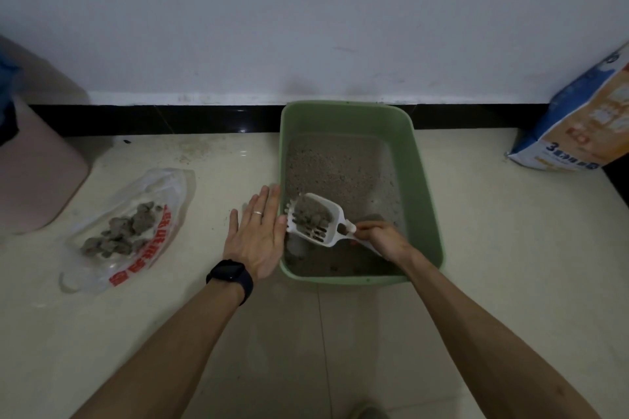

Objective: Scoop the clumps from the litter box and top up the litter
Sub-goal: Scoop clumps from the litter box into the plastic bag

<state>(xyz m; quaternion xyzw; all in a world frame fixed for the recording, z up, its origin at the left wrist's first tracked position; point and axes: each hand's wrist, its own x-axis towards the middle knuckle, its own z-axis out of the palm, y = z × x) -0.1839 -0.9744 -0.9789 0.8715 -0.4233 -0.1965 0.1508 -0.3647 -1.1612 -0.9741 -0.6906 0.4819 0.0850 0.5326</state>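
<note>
Your right grip (381,240) is curled tight round the handle of the white scoop (326,231), low over the near half of the green box (425,187). The scoop is tilted with its slotted front toward the box's left wall, and it carries a heap of grey clumps (311,214). Your left grip (258,231) holds nothing: its fingers are straight and together, the palm is down, and it sits just outside the left wall beside the scoop's front edge. Whether it touches the scoop, I cannot tell. Grey litter (340,167) covers the box floor, which stands on the tiled floor (510,248) against the wall. To the left, a plastic bag (163,238) lies open on the floor with more clumps on it. A pink bin (37,173) stands at far left, and a litter sack (585,119) leans at far right.
</note>
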